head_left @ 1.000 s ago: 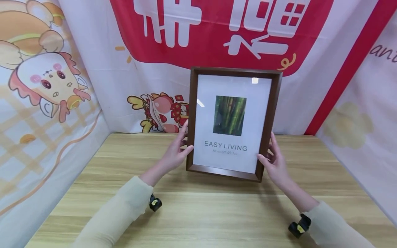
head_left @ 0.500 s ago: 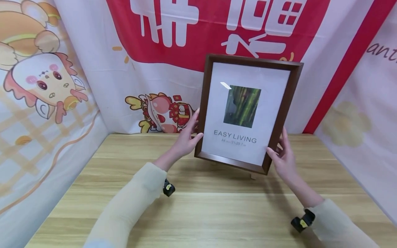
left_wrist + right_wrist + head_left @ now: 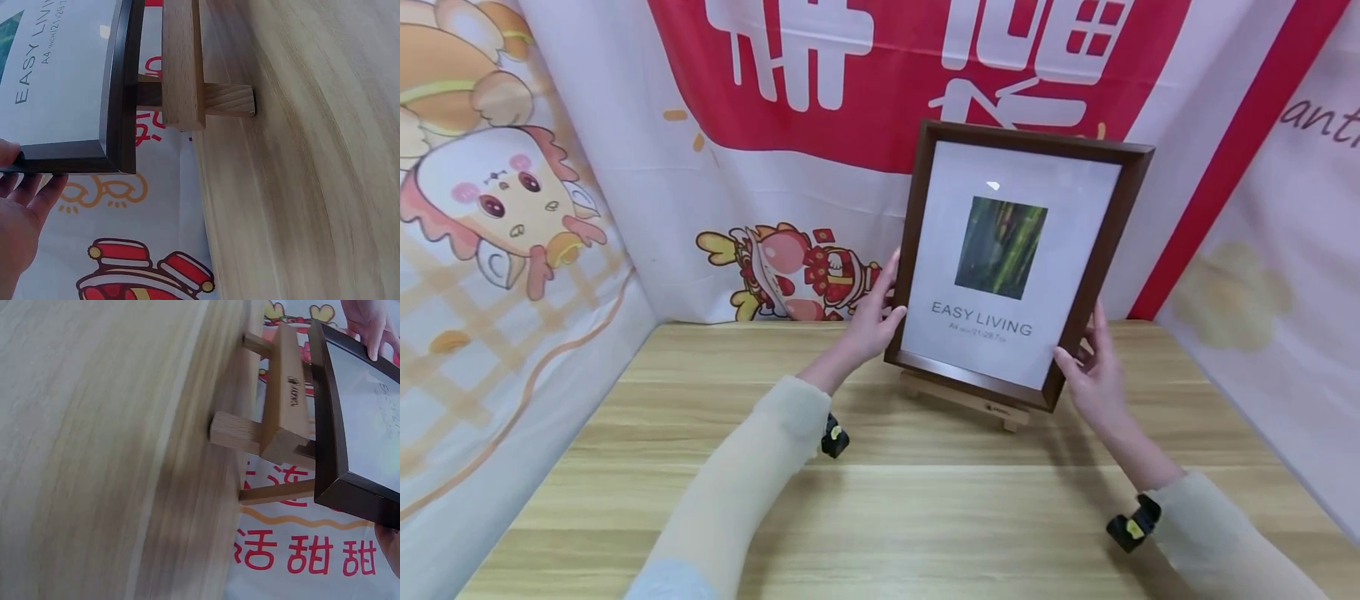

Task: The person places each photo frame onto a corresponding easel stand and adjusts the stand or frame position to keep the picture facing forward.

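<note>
A dark brown picture frame (image 3: 917,242) with a white sheet, a bamboo picture and the words "EASY LIVING" is held tilted between both hands. My left hand (image 3: 874,323) grips its left side low down, thumb on the front edge and fingers behind. On the right side my right hand (image 3: 1097,379) does the same near the bottom corner. Below and behind the frame stands a small wooden easel (image 3: 966,396), mostly hidden; its ledge and feet show. In the left wrist view the frame's lower edge is beside the easel ledge (image 3: 182,69), with a gap between them.
The easel stands on a wood-grain table (image 3: 880,517) near its back edge. Printed cloth (image 3: 790,183) hangs close behind, with more printed cloth along the left (image 3: 580,275) and right sides.
Both hands have carried the picture frame up and to the right, and it leans more clockwise. The easel's ledge and feet, hidden earlier, now show below it.
</note>
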`<action>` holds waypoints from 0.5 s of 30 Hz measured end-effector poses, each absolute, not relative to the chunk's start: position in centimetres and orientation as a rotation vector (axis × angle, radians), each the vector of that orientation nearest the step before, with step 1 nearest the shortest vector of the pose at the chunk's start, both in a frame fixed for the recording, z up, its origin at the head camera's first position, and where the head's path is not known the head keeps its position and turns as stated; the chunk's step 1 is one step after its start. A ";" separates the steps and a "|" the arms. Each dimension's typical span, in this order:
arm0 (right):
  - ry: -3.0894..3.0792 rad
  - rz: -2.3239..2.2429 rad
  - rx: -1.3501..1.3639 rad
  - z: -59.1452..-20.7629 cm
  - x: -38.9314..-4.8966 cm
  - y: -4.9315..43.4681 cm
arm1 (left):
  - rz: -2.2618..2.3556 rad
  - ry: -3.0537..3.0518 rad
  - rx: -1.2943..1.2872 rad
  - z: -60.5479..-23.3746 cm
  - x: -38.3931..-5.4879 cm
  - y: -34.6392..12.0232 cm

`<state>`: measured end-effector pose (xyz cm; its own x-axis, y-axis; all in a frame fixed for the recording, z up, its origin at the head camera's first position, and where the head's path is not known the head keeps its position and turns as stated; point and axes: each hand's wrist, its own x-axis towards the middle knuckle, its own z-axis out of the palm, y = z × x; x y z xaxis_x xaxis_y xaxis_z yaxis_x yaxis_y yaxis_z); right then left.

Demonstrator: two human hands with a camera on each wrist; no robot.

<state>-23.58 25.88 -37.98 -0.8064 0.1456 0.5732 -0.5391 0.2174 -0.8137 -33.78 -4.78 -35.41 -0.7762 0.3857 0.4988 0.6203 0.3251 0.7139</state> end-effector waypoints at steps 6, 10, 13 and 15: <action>-2.005 1.590 0.343 -38.5 -24.1 25.6 | -1.461 -2.347 -0.860 -36.3 -34.3 -4.6; -2.022 1.601 0.334 -38.8 -24.3 25.6 | -1.454 -2.353 -0.837 -36.9 -34.4 -4.4; -2.018 1.610 0.327 -39.0 -24.3 25.8 | -1.452 -2.345 -0.841 -37.2 -34.5 -4.2; -2.011 1.610 0.321 -39.1 -24.4 25.9 | -1.448 -2.339 -0.847 -37.3 -34.5 -4.1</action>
